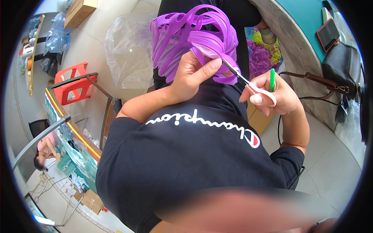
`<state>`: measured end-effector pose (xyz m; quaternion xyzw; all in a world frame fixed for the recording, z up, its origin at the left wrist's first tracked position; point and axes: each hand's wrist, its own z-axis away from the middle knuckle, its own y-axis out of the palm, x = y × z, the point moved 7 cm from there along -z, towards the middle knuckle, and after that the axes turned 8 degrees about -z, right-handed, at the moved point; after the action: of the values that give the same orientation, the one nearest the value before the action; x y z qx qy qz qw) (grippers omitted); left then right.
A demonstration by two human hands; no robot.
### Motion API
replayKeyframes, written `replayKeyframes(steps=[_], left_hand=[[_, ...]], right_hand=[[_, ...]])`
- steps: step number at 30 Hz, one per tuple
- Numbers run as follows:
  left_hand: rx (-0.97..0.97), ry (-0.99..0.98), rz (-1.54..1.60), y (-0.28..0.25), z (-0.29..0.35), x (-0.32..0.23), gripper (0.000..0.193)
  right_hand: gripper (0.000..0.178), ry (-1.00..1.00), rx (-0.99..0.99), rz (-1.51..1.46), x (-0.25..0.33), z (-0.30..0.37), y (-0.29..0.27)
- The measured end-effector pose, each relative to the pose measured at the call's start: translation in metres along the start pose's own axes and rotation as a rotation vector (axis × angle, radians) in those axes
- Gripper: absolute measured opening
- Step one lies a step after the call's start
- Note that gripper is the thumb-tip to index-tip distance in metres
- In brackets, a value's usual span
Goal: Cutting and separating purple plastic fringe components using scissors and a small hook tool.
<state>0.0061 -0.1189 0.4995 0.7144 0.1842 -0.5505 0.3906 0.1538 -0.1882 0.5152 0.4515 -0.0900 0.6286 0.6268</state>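
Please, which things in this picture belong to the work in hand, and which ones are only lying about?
In the work:
Purple strap-like pieces, in the left hand
Scissors, in the right hand
Perhaps the purple and yellow heap

Apparently just lying about:
Red stool
Black handbag
Red-edged phone
Cardboard box

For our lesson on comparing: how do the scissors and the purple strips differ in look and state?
The scissors are slim with straight silvery blades; the purple strips form a thick, looping bundle. The right hand holds the scissors; the left hand holds some strips. Both are hand-held.
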Motion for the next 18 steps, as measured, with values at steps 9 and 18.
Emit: replayKeyframes(steps=[9, 18], left_hand=[[-0.008, -0.005, 0.036, -0.0004, 0.0014, -0.0008, 0.019], [0.017, -0.032, 0.074, -0.0014, 0.0008, 0.0017, 0.019]], right_hand=[[0.035, -0.014, -0.030, -0.002, 0.0005, -0.0007, 0.0022], [0.030, -0.049, -0.037, 0.029, 0.0020, -0.0026, 0.0005]])
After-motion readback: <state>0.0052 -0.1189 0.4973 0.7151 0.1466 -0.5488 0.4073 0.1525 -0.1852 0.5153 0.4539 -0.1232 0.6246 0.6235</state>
